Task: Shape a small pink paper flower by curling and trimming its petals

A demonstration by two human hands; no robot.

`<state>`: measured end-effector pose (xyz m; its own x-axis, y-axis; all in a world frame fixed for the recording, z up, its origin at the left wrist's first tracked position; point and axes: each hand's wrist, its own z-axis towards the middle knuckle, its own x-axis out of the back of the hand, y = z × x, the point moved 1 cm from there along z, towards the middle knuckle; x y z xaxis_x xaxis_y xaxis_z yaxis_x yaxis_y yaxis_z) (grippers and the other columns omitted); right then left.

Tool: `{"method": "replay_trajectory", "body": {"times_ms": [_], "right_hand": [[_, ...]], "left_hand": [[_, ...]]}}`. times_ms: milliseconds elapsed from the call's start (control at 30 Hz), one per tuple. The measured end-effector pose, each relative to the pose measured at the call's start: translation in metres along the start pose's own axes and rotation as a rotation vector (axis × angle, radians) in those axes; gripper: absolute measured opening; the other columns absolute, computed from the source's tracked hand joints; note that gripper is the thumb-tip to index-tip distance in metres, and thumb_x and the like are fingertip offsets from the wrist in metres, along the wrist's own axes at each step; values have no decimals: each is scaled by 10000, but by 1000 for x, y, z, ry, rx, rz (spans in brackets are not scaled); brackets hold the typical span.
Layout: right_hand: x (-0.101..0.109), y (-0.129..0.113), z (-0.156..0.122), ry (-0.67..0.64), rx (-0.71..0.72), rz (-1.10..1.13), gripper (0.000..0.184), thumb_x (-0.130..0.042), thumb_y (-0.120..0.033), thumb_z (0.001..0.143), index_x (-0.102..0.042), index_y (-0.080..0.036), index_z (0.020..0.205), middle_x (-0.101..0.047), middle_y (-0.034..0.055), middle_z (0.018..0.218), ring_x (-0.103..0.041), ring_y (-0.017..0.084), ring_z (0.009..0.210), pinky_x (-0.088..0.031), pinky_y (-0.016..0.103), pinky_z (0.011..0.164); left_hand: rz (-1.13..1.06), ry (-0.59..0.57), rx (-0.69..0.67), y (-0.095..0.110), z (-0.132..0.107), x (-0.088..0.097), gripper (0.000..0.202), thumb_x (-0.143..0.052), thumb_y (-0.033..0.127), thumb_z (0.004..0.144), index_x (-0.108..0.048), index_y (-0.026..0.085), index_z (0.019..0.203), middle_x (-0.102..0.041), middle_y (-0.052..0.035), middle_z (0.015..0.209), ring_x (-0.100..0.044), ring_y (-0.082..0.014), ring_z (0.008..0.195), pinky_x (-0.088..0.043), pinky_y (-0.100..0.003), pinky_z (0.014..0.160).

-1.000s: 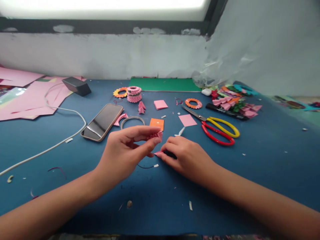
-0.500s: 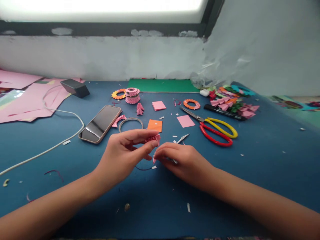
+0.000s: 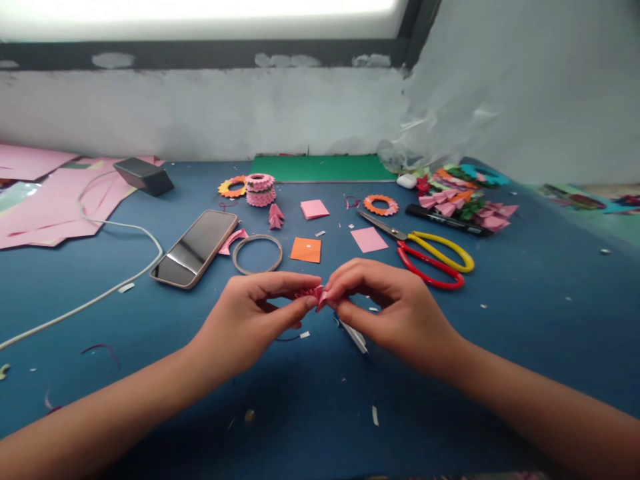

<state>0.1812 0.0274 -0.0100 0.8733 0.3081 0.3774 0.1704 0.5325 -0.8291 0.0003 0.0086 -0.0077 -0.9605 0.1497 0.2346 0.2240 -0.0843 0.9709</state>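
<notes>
My left hand pinches a small chain of pleated, folded pink paper between thumb and fingers. My right hand meets it from the right, its thumb and fingertips closed on a folded pink paper piece at the chain's end. The two pieces touch; how they join is hidden by the fingers. Below my right hand lies a slim silver-white tool, partly covered. Just beyond my hands are a tape ring, an orange paper square and a pink paper square.
Scissors with red and yellow handles lie to the right, near a black marker and folded paper flowers. On the left are a phone, a white cable and a dark block. Stacked pink paper rings stand at the back.
My right hand has risen from the table, bringing its pink piece against the chain in my left hand. More of the silver-white tool's near end now shows. The view has shifted slightly.
</notes>
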Motion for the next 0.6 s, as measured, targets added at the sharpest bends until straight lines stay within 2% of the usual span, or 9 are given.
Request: {"method": "replay_trajectory", "body": {"times_ms": [167, 433, 600], "right_hand": [[-1, 0, 0, 10, 51, -46, 212, -562, 32, 717, -631, -147, 806, -634, 18, 810, -602, 113, 772, -491, 227, 699], [-5, 0, -2, 51, 17, -72, 144, -588, -31, 737, -602, -161, 798, -614, -8, 778, -580, 95, 713, -490, 213, 672], [-5, 2, -3, 20, -16, -88, 129, -584, -62, 766, -604, -172, 830, -620, -17, 792, -585, 89, 720, -492, 202, 678]], "left_hand": [[45, -25, -24, -1, 0, -1, 162, -707, 227, 740, -740, 240, 898, -754, 23, 851, -683, -112, 721, -575, -141, 603], [100, -56, -88, -2, -2, -4, 146, -686, 203, 754, -738, 216, 890, -748, 17, 836, -669, -114, 718, -557, -147, 591], [145, -101, -124, -3, -2, -4, 132, -664, 190, 771, -736, 208, 881, -733, 13, 806, -646, -111, 674, -542, -161, 566]]}}
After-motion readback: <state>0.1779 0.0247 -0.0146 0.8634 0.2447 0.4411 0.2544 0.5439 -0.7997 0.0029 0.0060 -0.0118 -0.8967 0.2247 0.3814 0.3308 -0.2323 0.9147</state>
